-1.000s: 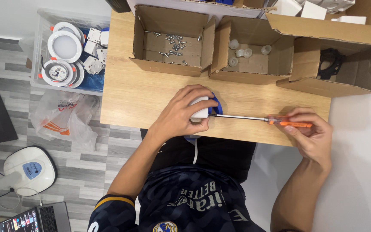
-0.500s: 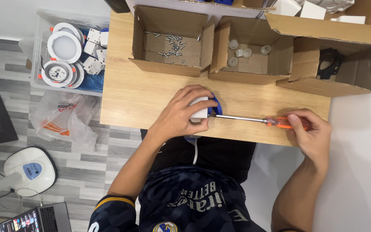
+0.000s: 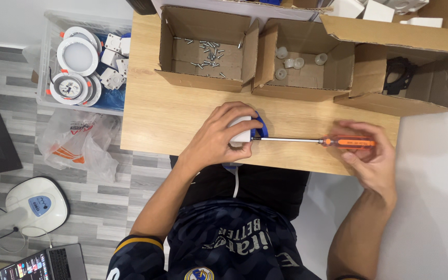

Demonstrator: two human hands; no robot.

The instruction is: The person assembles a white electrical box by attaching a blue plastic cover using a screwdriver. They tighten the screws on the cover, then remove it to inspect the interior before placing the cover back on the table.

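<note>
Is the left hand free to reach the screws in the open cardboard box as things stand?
Probably not at once: the left hand is clamped on a small white part, though the box of screws sits open-topped just beyond it.

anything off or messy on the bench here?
Nothing stands out. The left hand pins a small white housing to the wooden table, the right hand holds an orange-handled screwdriver level against it. Screws lie loose but inside their cardboard box.

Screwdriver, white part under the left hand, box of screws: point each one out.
Screwdriver [image 3: 348,141], head view, on the orange handle.
White part [image 3: 240,136], head view, on its visible top between the fingers.
Box of screws [image 3: 201,79], head view, on the cardboard front wall.
</note>
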